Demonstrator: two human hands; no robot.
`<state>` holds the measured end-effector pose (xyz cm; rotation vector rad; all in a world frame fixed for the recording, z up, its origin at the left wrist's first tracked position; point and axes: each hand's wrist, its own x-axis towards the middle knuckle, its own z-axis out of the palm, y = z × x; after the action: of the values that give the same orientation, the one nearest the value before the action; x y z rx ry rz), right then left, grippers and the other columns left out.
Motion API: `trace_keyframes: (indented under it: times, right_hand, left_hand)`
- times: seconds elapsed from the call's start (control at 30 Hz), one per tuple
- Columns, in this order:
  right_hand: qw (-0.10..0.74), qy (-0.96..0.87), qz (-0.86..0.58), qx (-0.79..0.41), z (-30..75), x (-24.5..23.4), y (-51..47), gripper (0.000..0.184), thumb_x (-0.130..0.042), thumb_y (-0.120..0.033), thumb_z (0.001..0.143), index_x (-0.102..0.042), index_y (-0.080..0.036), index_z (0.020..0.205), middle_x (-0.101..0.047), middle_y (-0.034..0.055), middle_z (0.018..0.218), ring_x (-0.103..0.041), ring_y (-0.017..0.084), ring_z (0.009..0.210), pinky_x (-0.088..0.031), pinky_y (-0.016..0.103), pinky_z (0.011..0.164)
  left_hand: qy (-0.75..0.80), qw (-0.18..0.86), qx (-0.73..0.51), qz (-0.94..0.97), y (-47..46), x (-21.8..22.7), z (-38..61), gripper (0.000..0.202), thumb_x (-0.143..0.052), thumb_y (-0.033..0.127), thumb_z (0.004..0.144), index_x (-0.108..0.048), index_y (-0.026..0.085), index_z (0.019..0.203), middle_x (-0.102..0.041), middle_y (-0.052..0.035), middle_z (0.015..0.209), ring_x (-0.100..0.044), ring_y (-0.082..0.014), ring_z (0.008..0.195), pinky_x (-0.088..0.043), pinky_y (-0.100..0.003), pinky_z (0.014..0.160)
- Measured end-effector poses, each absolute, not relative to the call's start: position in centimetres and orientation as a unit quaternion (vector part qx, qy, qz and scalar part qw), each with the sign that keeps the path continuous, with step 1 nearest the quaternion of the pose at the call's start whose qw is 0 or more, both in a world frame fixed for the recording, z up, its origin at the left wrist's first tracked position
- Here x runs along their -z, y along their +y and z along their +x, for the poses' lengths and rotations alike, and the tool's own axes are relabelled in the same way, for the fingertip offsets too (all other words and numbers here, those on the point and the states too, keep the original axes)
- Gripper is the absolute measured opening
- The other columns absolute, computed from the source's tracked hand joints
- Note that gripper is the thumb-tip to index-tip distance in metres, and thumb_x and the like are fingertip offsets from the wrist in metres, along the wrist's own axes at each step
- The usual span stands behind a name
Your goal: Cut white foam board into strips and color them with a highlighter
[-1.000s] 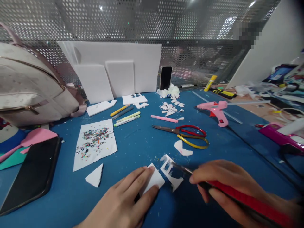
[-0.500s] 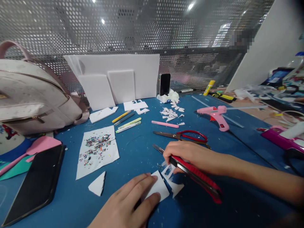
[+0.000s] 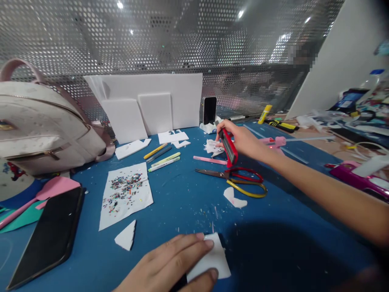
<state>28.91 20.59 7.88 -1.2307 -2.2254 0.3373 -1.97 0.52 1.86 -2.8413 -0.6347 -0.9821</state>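
My left hand (image 3: 170, 261) lies over a small white piece of board (image 3: 216, 259) at the table's near edge, fingers on top and thumb along its near side. Farther off, my right hand (image 3: 238, 140) is closed around a red utility knife (image 3: 228, 149), its handle tilted down toward me. Under those fingers is a heap of white scraps (image 3: 210, 146); whether they also pinch a scrap is hidden. Scissors (image 3: 212, 173) with red and yellow handles lie just nearer, beside a pink pen (image 3: 206, 159). A loose white offcut (image 3: 234, 198) rests below the scissors.
At left are a paper sheet (image 3: 117, 217) with glitter bits, a black phone (image 3: 45, 239) and a backpack (image 3: 45, 125). Several pens lie mid-table, white boards (image 3: 185, 97) lean behind. A pink glue gun (image 3: 278, 142) sits behind my right forearm; a glue stick (image 3: 265, 114) stands beyond.
My right hand has moved away with the knife, from beside the board piece to the scrap heap. The cut strips beside the piece are gone from there. The left hand and piece shifted slightly right and nearer.
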Motion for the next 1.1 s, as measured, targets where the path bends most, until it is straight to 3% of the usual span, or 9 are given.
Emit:
trace_keyframes:
  times: [0.17, 0.37, 0.53, 0.63, 0.7, 0.83, 1.1]
  right_hand:
    - [0.330, -0.790, -0.509, -0.090, 29.8, -7.2, 23.7, 0.033, -0.072, -0.027, 0.075, -0.048, -0.024, 0.097, -0.070, 0.0055, 0.088, -0.066, 0.027, 0.080, -0.045, 0.037, 0.072]
    - [0.398, -0.780, -0.451, -0.172, 28.4, -8.0, 20.6, 0.024, -0.056, -0.036, 0.090, -0.041, -0.026, 0.106, -0.069, 0.0057, 0.097, -0.068, 0.024, 0.094, -0.050, 0.039, 0.083]
    - [0.323, -0.804, -0.370, -0.336, 24.9, -6.8, 14.7, 0.018, -0.052, -0.041, 0.097, -0.044, -0.025, 0.099, -0.072, 0.0021, 0.088, -0.070, 0.017, 0.067, -0.055, 0.030, 0.061]
    - [0.247, -0.771, -0.298, -0.506, 23.1, -5.5, 11.6, 0.023, -0.063, -0.036, 0.093, -0.046, -0.023, 0.101, -0.071, 0.0034, 0.094, -0.070, 0.016, 0.076, -0.055, 0.027, 0.065]
    - [0.220, -0.757, -0.292, -0.542, 22.4, -5.0, 10.3, 0.032, -0.074, -0.033, 0.086, -0.048, -0.022, 0.102, -0.067, 0.0004, 0.092, -0.067, 0.014, 0.077, -0.054, 0.025, 0.067]
    - [0.214, -0.760, -0.298, -0.536, 21.8, -5.2, 9.5, 0.035, -0.079, -0.032, 0.082, -0.050, -0.022, 0.098, -0.060, -0.0030, 0.089, -0.061, 0.010, 0.071, -0.050, 0.024, 0.065]
    - [0.222, -0.817, -0.318, -0.426, 21.7, -5.8, 9.4, 0.029, -0.075, -0.028, 0.084, -0.050, -0.023, 0.098, -0.061, -0.0037, 0.087, -0.060, 0.012, 0.071, -0.047, 0.025, 0.065]
  left_hand:
    - [-0.224, 0.018, 0.324, -0.919, 0.9, -0.7, -2.5, 0.034, -0.038, 0.021, 0.104, -0.060, 0.023, 0.130, -0.059, -0.0065, 0.140, -0.049, -0.0153, 0.137, -0.049, -0.026, 0.106]
    - [-0.278, -0.114, 0.311, -0.902, 1.4, -0.1, -3.1, 0.051, -0.050, 0.010, 0.095, -0.041, 0.018, 0.144, -0.047, -0.0129, 0.150, -0.047, -0.0164, 0.138, -0.046, -0.026, 0.109]
    - [-0.354, -0.171, 0.345, -0.852, 1.7, -0.6, -2.8, 0.062, -0.053, 0.011, 0.091, -0.032, 0.023, 0.148, -0.049, -0.0092, 0.146, -0.046, -0.0136, 0.139, -0.039, -0.026, 0.114]
    - [-0.379, -0.178, 0.354, -0.836, 1.5, -0.5, -2.7, 0.062, -0.054, 0.013, 0.092, -0.032, 0.026, 0.148, -0.051, -0.0074, 0.142, -0.048, -0.0132, 0.136, -0.039, -0.025, 0.114]
    - [-0.374, -0.178, 0.361, -0.835, 1.4, -0.3, -2.9, 0.063, -0.056, 0.013, 0.091, -0.032, 0.027, 0.147, -0.051, -0.0072, 0.141, -0.050, -0.0136, 0.134, -0.041, -0.025, 0.114]
    - [-0.375, -0.180, 0.363, -0.834, 1.6, 0.0, -3.2, 0.063, -0.058, 0.014, 0.091, -0.032, 0.027, 0.147, -0.050, -0.0082, 0.142, -0.049, -0.0165, 0.135, -0.042, -0.029, 0.114]
    - [-0.390, -0.221, 0.365, -0.816, 1.9, -0.4, -3.2, 0.062, -0.065, 0.026, 0.092, -0.033, 0.029, 0.145, -0.050, -0.0083, 0.140, -0.052, -0.0191, 0.130, -0.047, -0.035, 0.110]
